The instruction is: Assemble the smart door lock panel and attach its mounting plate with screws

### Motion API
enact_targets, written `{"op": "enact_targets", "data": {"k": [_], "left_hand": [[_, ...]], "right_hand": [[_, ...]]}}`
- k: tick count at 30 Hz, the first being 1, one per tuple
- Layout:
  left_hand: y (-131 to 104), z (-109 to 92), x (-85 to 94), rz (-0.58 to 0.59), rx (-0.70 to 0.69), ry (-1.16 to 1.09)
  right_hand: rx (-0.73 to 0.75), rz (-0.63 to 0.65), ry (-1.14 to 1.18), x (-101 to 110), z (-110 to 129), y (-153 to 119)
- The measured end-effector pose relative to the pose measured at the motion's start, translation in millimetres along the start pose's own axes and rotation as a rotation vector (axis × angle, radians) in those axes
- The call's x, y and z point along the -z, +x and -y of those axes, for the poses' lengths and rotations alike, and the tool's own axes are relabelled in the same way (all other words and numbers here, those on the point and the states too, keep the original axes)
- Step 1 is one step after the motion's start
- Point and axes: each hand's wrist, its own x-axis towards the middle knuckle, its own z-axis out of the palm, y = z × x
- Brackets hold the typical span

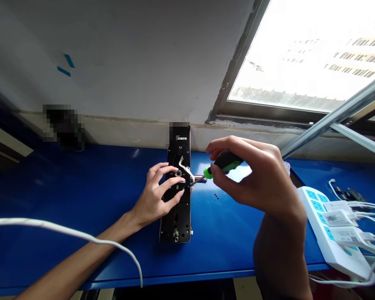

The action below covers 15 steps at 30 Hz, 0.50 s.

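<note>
A long black metal panel (181, 208) with holes, a lock-like body, lies lengthwise on the blue table. My left hand (158, 189) rests across its middle, fingers spread and curved, the fingertips touching its face. In my right hand (253, 171) is a screwdriver (226, 162) with a black and green handle, pinched between thumb and fingers. Its shaft slants down to the left, and its tip meets the panel's right edge. Whether it sits in a screw I cannot tell. A white cable (187, 168) comes out of the panel near my left fingertips. Several small black screws (216, 196) lie to the right.
A white power strip (318, 225) with plugged-in chargers stands at the right. A loose white cable (81, 235) hangs across the left foreground. The blue table (112, 179) runs along a wall. A window (293, 62) is at upper right, with metal bars (337, 112) before it.
</note>
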Motion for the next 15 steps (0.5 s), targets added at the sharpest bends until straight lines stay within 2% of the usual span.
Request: {"op": "enact_targets", "data": {"k": [3,7,12,15], "left_hand": [[17.1,-4.5,2.4,0.097,-0.091,0.027],[46.9,-16.3,-2.7,0.335,-0.249,0.072],[79.1,-31.7,-23.3,0.587,-0.401,0.139],[92.7,-39.1,-39.1,0.683,-0.405,0.185]], "right_hand": [[-0.008,-0.018,-0.007,8.9,-0.1,-4.2],[-0.017,-0.014,-0.04,23.2,-4.3,-11.6],[-0.073,0.134,-0.159,37.6,-20.8,-19.7],[-0.147,0.188,-0.207,41.9,-33.4,-21.9]]}}
